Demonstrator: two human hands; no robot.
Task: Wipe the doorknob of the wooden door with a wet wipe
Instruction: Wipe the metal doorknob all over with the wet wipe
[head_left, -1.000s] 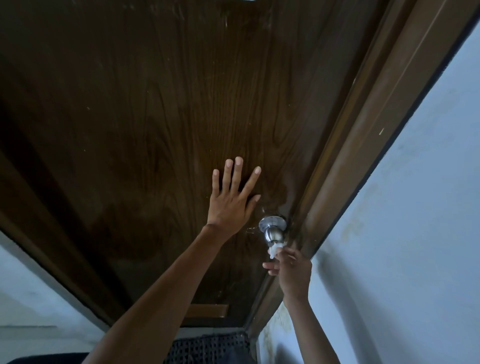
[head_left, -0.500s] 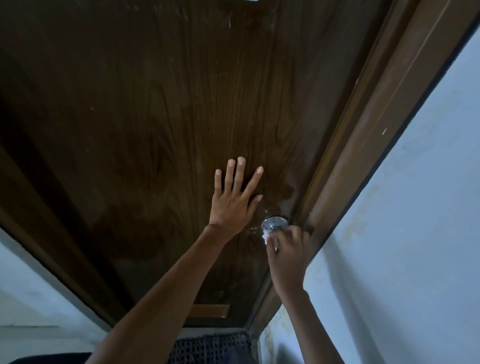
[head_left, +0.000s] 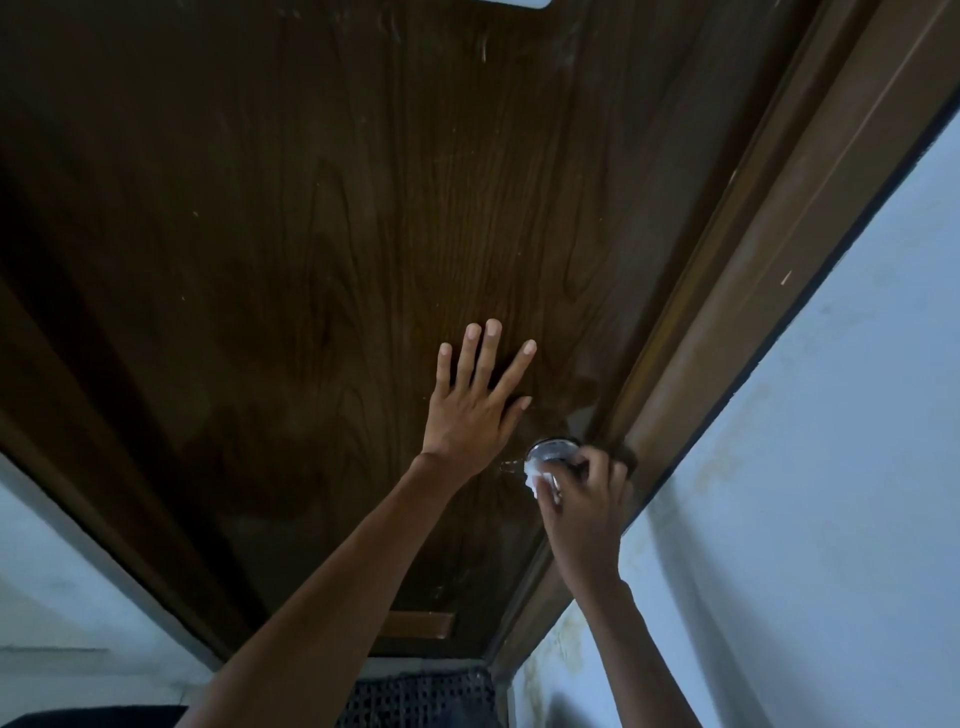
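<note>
The dark wooden door (head_left: 322, 270) fills most of the view. Its round silver doorknob (head_left: 551, 451) sits near the door's right edge, partly covered. My right hand (head_left: 584, 512) is closed over the knob from below, pressing a white wet wipe (head_left: 535, 475) against it; only a small piece of the wipe shows at my fingers. My left hand (head_left: 475, 405) lies flat on the door just left of the knob, fingers spread, holding nothing.
The brown door frame (head_left: 769, 270) runs diagonally right of the knob, with a pale blue wall (head_left: 831, 493) beyond it. Another pale wall (head_left: 62, 597) is at the lower left. A dark woven mat (head_left: 421, 699) lies at the door's foot.
My right hand rose from below the knob, where it held the wipe at the knob's underside, and now wraps around the knob. My left hand stayed flat on the door.
</note>
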